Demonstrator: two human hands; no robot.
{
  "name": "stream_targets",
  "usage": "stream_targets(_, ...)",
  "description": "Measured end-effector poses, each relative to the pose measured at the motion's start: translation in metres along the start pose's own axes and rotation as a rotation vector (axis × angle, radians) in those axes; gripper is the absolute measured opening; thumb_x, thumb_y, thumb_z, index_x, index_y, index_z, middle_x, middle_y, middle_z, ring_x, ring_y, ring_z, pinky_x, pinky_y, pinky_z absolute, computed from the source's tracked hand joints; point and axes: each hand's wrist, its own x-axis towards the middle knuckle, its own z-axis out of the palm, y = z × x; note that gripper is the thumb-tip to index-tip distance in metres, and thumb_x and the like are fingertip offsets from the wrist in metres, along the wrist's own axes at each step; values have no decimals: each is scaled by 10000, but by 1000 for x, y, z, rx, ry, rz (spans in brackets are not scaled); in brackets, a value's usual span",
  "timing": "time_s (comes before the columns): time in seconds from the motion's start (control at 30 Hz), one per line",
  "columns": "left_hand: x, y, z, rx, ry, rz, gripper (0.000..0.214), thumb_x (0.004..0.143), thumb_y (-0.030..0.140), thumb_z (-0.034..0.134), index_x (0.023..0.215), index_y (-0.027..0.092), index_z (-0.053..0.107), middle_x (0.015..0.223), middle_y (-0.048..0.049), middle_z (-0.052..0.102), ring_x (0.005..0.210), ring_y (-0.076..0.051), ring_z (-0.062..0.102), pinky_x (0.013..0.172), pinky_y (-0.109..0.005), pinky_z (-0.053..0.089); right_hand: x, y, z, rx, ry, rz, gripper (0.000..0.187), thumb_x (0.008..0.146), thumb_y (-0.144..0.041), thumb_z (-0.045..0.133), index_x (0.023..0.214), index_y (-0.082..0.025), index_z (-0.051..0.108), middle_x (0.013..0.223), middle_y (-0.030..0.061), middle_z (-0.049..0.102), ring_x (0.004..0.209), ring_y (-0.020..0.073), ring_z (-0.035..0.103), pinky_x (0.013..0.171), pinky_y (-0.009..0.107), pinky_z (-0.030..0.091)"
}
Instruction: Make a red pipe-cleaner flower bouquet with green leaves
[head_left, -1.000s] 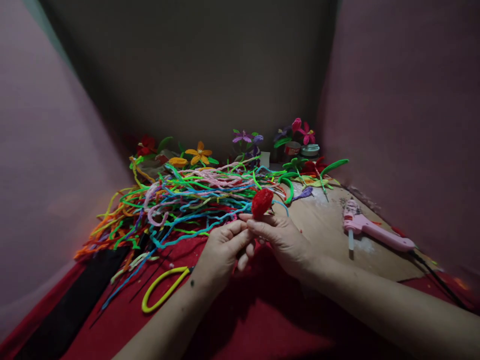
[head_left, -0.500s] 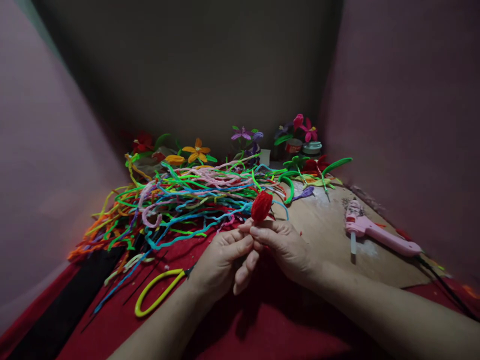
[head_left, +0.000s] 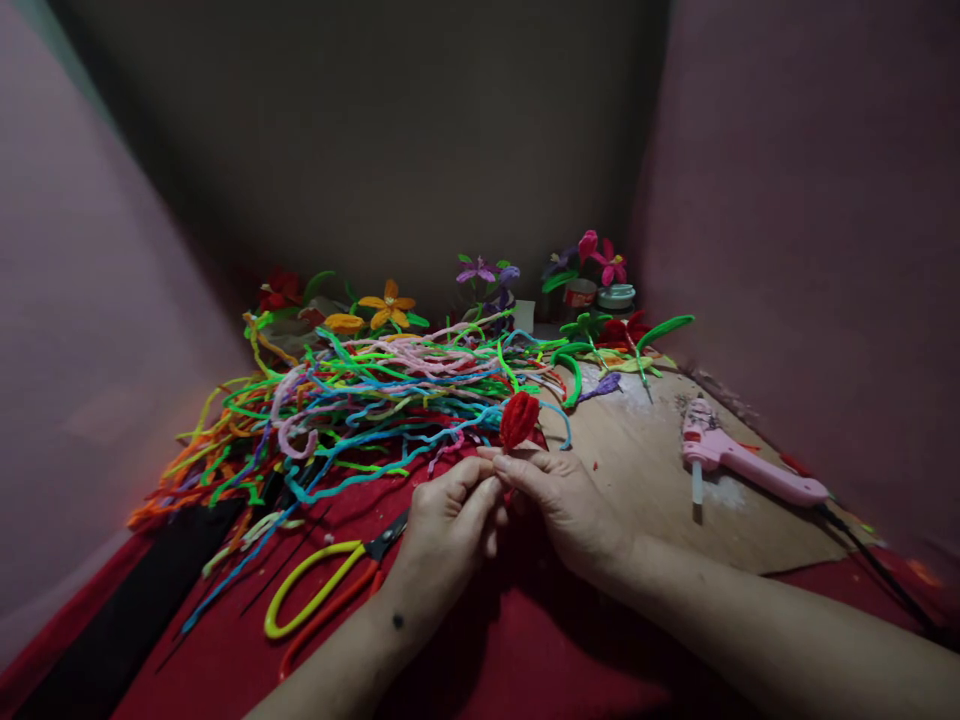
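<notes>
so: red bud lower, hands tighter

since a second ago the red pipe-cleaner bud (head_left: 519, 419) has dropped a little toward the red cloth (head_left: 525, 640). the loose fingers that hung below the left hand (head_left: 448, 520) half a second ago are now curled in. looks like the twisting at the bud's base is tightening up, my read only.

pose: both hands meet near the cloth's middle, at the near edge of the pipe-cleaner pile (head_left: 360, 400). left hand pinches the stem under the bud, right hand (head_left: 566, 500) grips beside it, fingertips touching. yellow-handled scissors (head_left: 322, 590) lie left, pink glue gun (head_left: 742, 465) on the board (head_left: 645, 480) at right.
</notes>
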Motion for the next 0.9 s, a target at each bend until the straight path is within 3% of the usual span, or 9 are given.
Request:
stream_targets(0.17, 2, 1, -4, -308, -148, -162, 287, 821, 377, 497, 641, 154, 520, 433, 44, 485, 274, -43, 340, 287, -153, 252, 0, -1, -1, -1, -149, 10, 420, 790, -466, 518, 532, -143, 595, 519, 18, 575, 538, 137, 562, 646, 297, 454)
stream_targets(0.37, 3, -4, -6, -506, -235, -180, 279, 837, 331, 494, 648, 132, 546, 385, 43, 457, 258, -40, 341, 278, -139, 277, 1, -4, -1, -21, -144, -29, 414, 805, -424, 504, 524, -134, 595, 500, 29, 607, 521, 139, 590, 758, 333, 452)
stream_targets(0.43, 5, -4, -8, -572, -305, -172, 274, 842, 306, 483, 661, 119, 568, 389, 27, 472, 285, -59, 394, 303, -155, 345, 2, -5, -1, 9, -205, 6, 440, 825, -434, 461, 521, -136, 571, 479, 37, 612, 481, 153, 598, 707, 349, 472)
stream_targets(0.53, 9, -2, -11, -685, -370, -161, 167, 805, 205, 505, 763, 90, 618, 565, -34, 596, 388, -101, 513, 375, -225, 467, 3, -5, -3, 98, -264, 54, 396, 838, -403, 439, 561, -140, 543, 444, 16, 591, 406, 160, 585, 567, 327, 486)
stream_targets(0.67, 11, 0, -13, -745, -393, -152, 182, 757, 115, 491, 858, 77, 638, 713, -82, 647, 468, -138, 582, 439, -290, 524, 5, -3, -4, 207, -224, 63, 220, 812, -319, 480, 845, -142, 607, 440, -51, 524, 383, 172, 575, 418, 291, 459)
stream_targets(0.73, 11, 0, -13, -745, -389, -135, 199, 756, 105, 474, 857, 75, 642, 705, -89, 653, 477, -147, 591, 444, -290, 525, 5, -3, -4, 218, -217, 68, 242, 814, -320, 477, 915, -147, 612, 449, -54, 513, 382, 174, 568, 395, 291, 448)
stream_targets(0.9, 10, -1, -12, -694, -384, -174, 287, 850, 215, 424, 728, 59, 631, 558, -69, 601, 413, -124, 550, 387, -239, 485, 6, -4, -5, 130, -197, 30, 245, 810, -323, 496, 810, -136, 655, 450, -38, 525, 419, 144, 572, 477, 263, 423)
